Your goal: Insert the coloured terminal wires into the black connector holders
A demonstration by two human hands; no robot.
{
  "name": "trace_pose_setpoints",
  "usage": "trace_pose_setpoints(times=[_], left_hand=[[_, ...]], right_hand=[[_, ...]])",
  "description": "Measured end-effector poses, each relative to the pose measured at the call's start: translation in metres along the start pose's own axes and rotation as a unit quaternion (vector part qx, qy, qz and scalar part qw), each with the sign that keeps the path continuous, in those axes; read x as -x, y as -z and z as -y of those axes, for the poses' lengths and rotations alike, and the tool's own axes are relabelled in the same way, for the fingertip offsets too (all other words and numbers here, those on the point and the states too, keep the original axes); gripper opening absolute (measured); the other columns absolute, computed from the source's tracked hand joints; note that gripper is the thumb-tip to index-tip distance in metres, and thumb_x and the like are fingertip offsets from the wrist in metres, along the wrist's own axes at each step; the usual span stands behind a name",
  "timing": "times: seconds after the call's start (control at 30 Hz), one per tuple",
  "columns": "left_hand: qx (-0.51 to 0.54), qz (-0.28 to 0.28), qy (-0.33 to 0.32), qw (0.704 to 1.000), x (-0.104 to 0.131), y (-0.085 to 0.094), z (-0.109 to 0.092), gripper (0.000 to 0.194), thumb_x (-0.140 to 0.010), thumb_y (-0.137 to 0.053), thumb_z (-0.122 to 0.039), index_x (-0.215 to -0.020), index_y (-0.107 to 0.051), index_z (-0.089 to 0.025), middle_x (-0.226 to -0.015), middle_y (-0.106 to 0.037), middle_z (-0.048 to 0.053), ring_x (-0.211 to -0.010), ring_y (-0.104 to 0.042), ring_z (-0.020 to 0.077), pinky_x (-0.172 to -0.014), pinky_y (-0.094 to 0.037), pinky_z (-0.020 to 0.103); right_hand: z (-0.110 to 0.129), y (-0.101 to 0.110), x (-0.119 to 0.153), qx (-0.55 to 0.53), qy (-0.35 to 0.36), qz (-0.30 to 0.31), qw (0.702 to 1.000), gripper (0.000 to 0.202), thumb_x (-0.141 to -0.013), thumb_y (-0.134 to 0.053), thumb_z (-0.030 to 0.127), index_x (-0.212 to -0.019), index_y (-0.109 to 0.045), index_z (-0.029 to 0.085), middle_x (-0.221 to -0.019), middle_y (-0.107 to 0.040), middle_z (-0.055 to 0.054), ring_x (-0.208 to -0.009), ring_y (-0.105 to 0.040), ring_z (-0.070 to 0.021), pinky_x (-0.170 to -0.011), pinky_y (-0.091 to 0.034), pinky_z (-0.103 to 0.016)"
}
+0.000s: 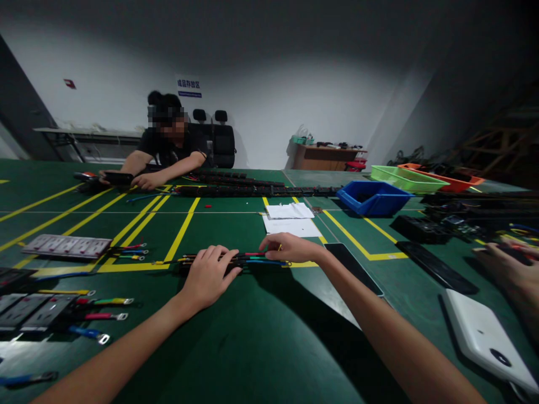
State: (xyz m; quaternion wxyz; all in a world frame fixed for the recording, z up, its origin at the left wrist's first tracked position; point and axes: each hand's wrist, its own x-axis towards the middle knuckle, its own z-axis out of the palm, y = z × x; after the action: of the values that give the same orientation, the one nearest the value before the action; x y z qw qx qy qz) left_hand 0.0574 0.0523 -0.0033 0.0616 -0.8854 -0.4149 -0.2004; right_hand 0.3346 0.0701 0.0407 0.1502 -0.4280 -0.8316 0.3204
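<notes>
My left hand (pixel 209 274) lies closed over a dark, narrow strip (pixel 185 268) on the green table, thumb on the near side and fingers over the top. Most of the strip is hidden beneath it. Red and blue wires (pixel 256 262) run out of the strip to the right, and a ring terminal shows at the far end. Over those wire ends, my right hand (pixel 286 247) pinches at the red wire (pixel 254 254); its fingertips partly hide the spot. At left lie a pale socket strip (pixel 69 247) and a second socket strip (pixel 37 310), both with coloured wires ending in ring terminals.
Papers (pixel 290 219) lie beyond my right hand, a phone (pixel 352 268) beside my forearm. Farther right are a blue bin (pixel 374 197), a green tray (pixel 406 178), a black bar (pixel 435 266) and a white device (pixel 488 336). A co-worker (pixel 168 146) handles a dark object opposite; another person's hand (pixel 507 266) shows at right.
</notes>
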Motion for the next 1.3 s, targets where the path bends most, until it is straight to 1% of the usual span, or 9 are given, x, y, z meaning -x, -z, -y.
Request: trace_pose_setpoints(times=[0.13,0.23,0.4,0.53,0.67,0.87,1.0,1.17,1.3], left_hand=[[-0.008,-0.001,-0.001,1.000,0.000,0.000,0.000,0.040,-0.098,-0.051,-0.043,-0.128,-0.061,-0.020,-0.112,-0.063,0.009,-0.102,-0.057,0.0262,-0.087,-0.045,0.043],[-0.011,-0.002,-0.001,1.000,0.000,0.000,0.000,0.039,-0.097,-0.052,-0.043,-0.129,-0.061,-0.020,-0.112,-0.063,0.009,-0.103,-0.057,0.0264,-0.087,-0.044,0.043],[-0.011,0.000,-0.004,1.000,0.001,-0.002,0.000,0.039,-0.097,-0.052,-0.042,-0.129,-0.060,-0.021,-0.112,-0.063,0.009,-0.103,-0.057,0.0263,-0.087,-0.044,0.042],[-0.023,-0.003,-0.004,1.000,0.001,-0.002,0.000,0.038,-0.097,-0.054,-0.041,-0.128,-0.060,-0.021,-0.112,-0.063,0.009,-0.102,-0.056,0.0271,-0.086,-0.044,0.043],[-0.022,-0.002,0.000,1.000,0.001,-0.001,0.000,0.038,-0.097,-0.053,-0.041,-0.129,-0.060,-0.020,-0.112,-0.063,0.009,-0.103,-0.056,0.0270,-0.087,-0.044,0.042],[-0.009,0.000,0.004,1.000,0.001,0.000,-0.001,0.040,-0.098,-0.051,-0.043,-0.130,-0.060,-0.020,-0.113,-0.063,0.009,-0.104,-0.057,0.0265,-0.088,-0.045,0.043],[-0.005,-0.005,0.003,1.000,0.001,0.000,-0.001,0.040,-0.098,-0.050,-0.044,-0.129,-0.060,-0.021,-0.113,-0.063,0.009,-0.104,-0.057,0.0262,-0.088,-0.045,0.043],[0.000,-0.002,0.006,1.000,0.001,0.001,-0.001,0.039,-0.098,-0.050,-0.043,-0.128,-0.060,-0.021,-0.112,-0.063,0.009,-0.103,-0.057,0.0259,-0.088,-0.045,0.043],[0.000,-0.006,0.003,1.000,0.001,0.001,-0.001,0.039,-0.098,-0.050,-0.043,-0.128,-0.060,-0.021,-0.112,-0.063,0.009,-0.102,-0.057,0.0257,-0.087,-0.045,0.043]], right_hand=[[0.009,-0.013,-0.007,0.020,0.020,-0.065,0.997,0.022,-0.093,-0.059,0.025,-0.111,-0.067,0.015,-0.080,-0.064,-0.002,-0.069,-0.058,-0.0132,-0.061,-0.041,-0.023],[0.016,-0.023,-0.013,0.078,0.045,-0.099,0.991,0.019,-0.093,-0.060,0.023,-0.108,-0.070,0.015,-0.085,-0.067,-0.004,-0.074,-0.059,-0.0142,-0.067,-0.041,-0.024],[0.020,-0.034,-0.017,0.156,0.067,-0.119,0.978,0.019,-0.097,-0.054,0.020,-0.096,-0.072,0.015,-0.091,-0.068,-0.008,-0.082,-0.060,-0.0165,-0.074,-0.042,-0.026],[0.021,-0.038,-0.018,0.206,0.065,-0.129,0.968,0.022,-0.100,-0.051,0.021,-0.096,-0.071,0.014,-0.092,-0.066,-0.008,-0.084,-0.060,-0.0169,-0.075,-0.042,-0.026],[0.023,-0.032,-0.014,0.217,0.078,-0.132,0.964,0.021,-0.100,-0.052,0.023,-0.095,-0.071,0.015,-0.091,-0.066,-0.008,-0.084,-0.060,-0.0171,-0.075,-0.042,-0.026],[0.021,-0.002,-0.001,0.213,0.042,-0.156,0.964,0.015,-0.095,-0.058,0.022,-0.090,-0.072,0.016,-0.087,-0.067,-0.006,-0.076,-0.059,-0.0158,-0.069,-0.039,-0.025],[0.015,0.012,0.007,0.208,0.020,-0.123,0.970,0.017,-0.094,-0.058,0.023,-0.086,-0.072,0.017,-0.081,-0.069,-0.006,-0.073,-0.059,-0.0157,-0.066,-0.036,-0.026],[0.013,0.020,0.014,0.180,-0.018,-0.018,0.983,0.014,-0.088,-0.062,0.021,-0.089,-0.075,0.019,-0.077,-0.070,-0.003,-0.068,-0.059,-0.0143,-0.061,-0.035,-0.025],[0.013,0.021,0.017,0.186,-0.031,-0.027,0.982,0.017,-0.080,-0.071,0.021,-0.097,-0.073,0.020,-0.082,-0.067,-0.003,-0.070,-0.056,-0.0144,-0.059,-0.033,-0.024]])
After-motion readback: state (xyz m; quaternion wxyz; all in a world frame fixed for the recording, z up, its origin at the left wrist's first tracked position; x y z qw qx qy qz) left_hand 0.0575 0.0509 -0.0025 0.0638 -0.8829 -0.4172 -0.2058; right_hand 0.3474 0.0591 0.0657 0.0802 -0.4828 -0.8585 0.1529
